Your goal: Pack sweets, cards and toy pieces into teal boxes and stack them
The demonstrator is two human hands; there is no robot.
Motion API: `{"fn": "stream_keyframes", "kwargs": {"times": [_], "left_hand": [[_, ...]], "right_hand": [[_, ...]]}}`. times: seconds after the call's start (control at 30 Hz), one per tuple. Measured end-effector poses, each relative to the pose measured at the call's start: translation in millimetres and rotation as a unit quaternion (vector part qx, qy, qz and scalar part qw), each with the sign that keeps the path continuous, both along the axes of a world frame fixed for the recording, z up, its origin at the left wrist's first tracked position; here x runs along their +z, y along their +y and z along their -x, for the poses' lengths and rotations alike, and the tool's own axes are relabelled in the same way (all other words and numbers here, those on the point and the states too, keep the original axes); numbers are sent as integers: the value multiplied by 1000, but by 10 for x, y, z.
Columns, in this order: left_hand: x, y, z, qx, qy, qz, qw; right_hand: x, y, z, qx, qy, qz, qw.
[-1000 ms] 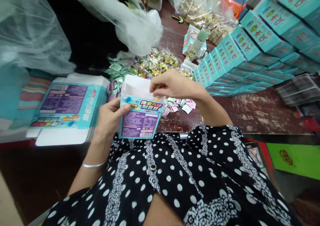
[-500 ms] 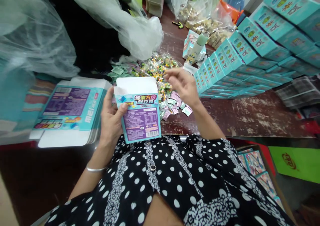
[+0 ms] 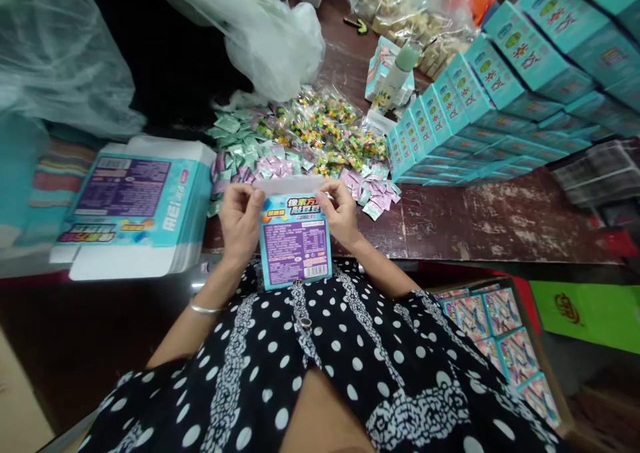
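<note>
Near my lap, a small turquoise and purple carton [image 3: 296, 249] stands upright between my hands, its white top flap toward the table. My left hand [image 3: 240, 218] pinches the carton's upper left corner between thumb and fingers. At the upper right corner, my right hand [image 3: 340, 214] is closed on the carton in the same way. Just beyond lie small green and pink sachets [image 3: 275, 163] in a loose heap. Behind them are clear packets of colourful small pieces [image 3: 325, 126]. The inside of the carton is hidden from me.
Flattened cartons [image 3: 135, 206] are stacked at the left table edge. Finished-looking turquoise boxes [image 3: 450, 116] rise in rows on the right. A bottle [image 3: 395, 79] stands behind, near bags of tan pieces [image 3: 405, 19]. Below right, an open box holds several colourful packs [image 3: 500, 333].
My right hand has come down and left from above the packets to take the carton's right corner. My left hand has shifted slightly right, and the top flap now looks more foreshortened.
</note>
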State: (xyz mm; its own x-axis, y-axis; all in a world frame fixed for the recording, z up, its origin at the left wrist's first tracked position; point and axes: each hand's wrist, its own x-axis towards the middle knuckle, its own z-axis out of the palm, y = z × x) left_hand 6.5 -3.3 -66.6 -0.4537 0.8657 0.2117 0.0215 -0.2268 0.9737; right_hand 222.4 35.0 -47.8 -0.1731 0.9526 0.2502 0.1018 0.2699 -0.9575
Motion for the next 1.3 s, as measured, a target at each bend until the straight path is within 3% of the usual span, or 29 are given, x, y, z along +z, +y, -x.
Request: {"fn": "stream_keyframes", "kwargs": {"times": [0.1,0.23,0.37,0.5,0.63,0.73,0.9,1.03,1.17,1.23,1.3], "left_hand": [[55,43,36,4,-10,-23,1000],[271,22,204,-135,-34,40,989],[594,-47,355,-232,51,98,967],[714,-94,324,-177,152,61,970],[648,-65,253,-111,143,45,982],[593,-97,263,-137,117,50,982],[424,-317,281,-251,47,80,963],[317,-262,240,-228,-36,99,968],[483,106,267,-180,-106,26,978],[640,294,264,-183,-83,27,979],[765,462,217,-228,-6,76,971]], "right_hand": [[58,1,20,14,52,22,998],[248,118,-42,116,22,44,992],[510,312,-130,238,-63,79,966],[724,419,-159,338,-141,86,927],[818,443,-159,347,-150,75,923],[771,373,-190,335,-181,58,923],[635,140,-353,328,-257,-20,909],[806,300,-566,365,-271,-56,889],[1195,614,-685,269,-277,-190,903],[1374,613,-640,234,-318,-291,871],[1480,539,-530,275,-369,-367,808]]}}
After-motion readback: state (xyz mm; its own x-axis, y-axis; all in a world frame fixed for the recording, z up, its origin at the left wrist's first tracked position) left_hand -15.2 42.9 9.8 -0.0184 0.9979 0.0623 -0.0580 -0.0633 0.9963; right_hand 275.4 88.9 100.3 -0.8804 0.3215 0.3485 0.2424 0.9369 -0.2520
